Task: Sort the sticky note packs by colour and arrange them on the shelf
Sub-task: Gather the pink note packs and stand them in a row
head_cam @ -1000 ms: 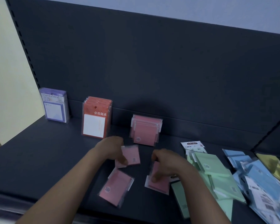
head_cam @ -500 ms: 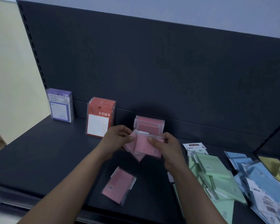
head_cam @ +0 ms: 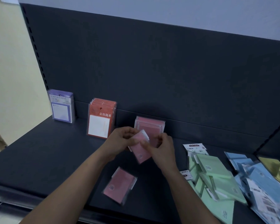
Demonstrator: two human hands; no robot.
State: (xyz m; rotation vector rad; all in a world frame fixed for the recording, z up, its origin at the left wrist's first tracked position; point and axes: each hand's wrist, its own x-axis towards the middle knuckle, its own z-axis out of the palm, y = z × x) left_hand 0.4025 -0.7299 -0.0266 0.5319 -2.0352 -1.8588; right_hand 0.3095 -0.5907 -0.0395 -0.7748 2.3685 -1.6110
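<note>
**Two pink packs gathered, one left lying**

Both hands' fingers (head_cam: 136,139) now pinch pink sticky note packs (head_cam: 140,151) together, lifted off the shelf (head_cam: 39,159) since a second ago, just before the upright pink stack (head_cam: 149,125). One pink pack (head_cam: 119,185) remains flat nearby; green packs (head_cam: 217,175) await sorting.

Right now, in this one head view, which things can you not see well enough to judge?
- How many pink packs the two hands hold: the left hand and right hand cover them, and motion blurs them.
- Standing pink stack: its lower part is behind the hands.
- Yellow packs and blue packs: cut off by the right edge.
- Small print on the green packs: too small.
</note>
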